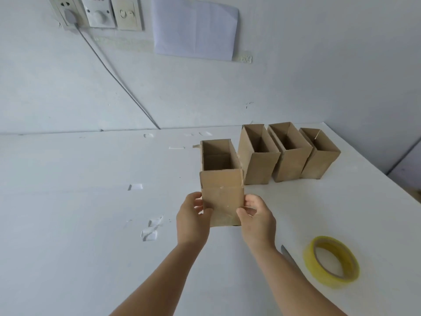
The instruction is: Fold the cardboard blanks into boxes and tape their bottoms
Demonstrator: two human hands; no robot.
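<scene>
A small brown cardboard box (222,190) stands upright with its open top facing up, near the middle of the white table (79,224). My left hand (193,217) grips its lower left side and my right hand (257,217) grips its lower right side. Three more folded boxes stand in a row behind and to the right: one (257,165), a second (290,160) and a third (320,158), all open at the top. A yellow tape roll (331,261) lies flat at the right, close to my right forearm.
A thin grey blade-like tool (288,255) lies between my right forearm and the tape roll. Scraps of clear tape (151,229) are stuck on the table at left. The table's right edge (376,169) runs diagonally. On the wall are sockets (98,12), a cable and a paper sheet (194,28).
</scene>
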